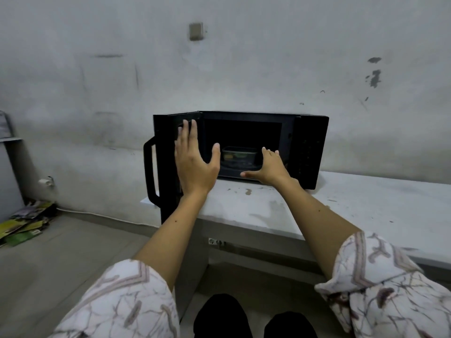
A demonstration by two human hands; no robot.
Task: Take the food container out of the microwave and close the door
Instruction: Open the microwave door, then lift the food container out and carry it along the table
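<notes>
A black microwave (pixel 310 147) stands on a white counter (pixel 341 211) against the wall. Its door (pixel 166 152) is swung open to the left, with a large black handle (pixel 150 172) on the outside. Inside the dark cavity sits a clear food container (pixel 240 156) with yellow and green food in it. My left hand (pixel 195 162) is raised in front of the door's inner side, fingers spread, holding nothing. My right hand (pixel 267 169) is at the cavity's lower front edge, just right of the container, fingers spread and apart from it.
The counter runs off to the right and ends just left of the microwave. The open door hangs past that left end. A pile of coloured packets (pixel 24 223) lies on the floor at the left wall. A grey cabinet edge (pixel 7 167) stands at far left.
</notes>
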